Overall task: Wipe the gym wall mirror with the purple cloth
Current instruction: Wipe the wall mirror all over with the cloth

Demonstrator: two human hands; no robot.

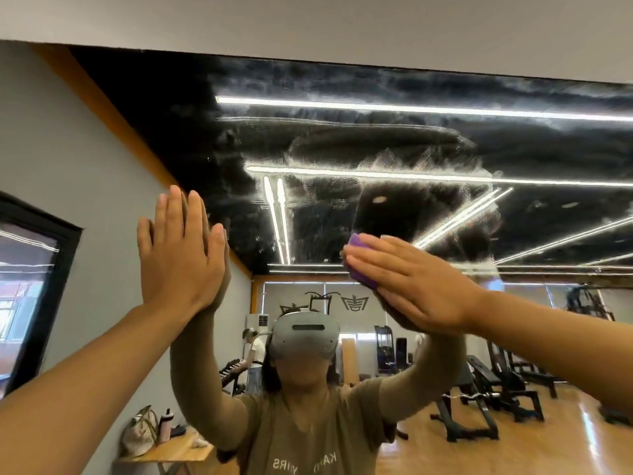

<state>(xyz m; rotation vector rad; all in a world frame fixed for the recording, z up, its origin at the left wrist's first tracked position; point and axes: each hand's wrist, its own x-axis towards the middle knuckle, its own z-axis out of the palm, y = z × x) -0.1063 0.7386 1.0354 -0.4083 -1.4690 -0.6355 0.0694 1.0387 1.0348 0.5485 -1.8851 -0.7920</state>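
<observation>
The wall mirror [342,138] fills most of the view and carries white smeared streaks across its upper part. My right hand [411,286] lies flat with straight fingers, pressing the purple cloth [359,265] against the glass near the middle; only a folded edge of the cloth shows past my fingertips. My left hand [178,248] is flat against the mirror at the left, fingers straight and pointing up, touching its own reflection.
The mirror's top edge meets a pale wall band [308,22] above. The mirror reflects me in a headset, gym benches and machines on a wooden floor, a small wooden table with a bag and bottle, and a dark-framed window.
</observation>
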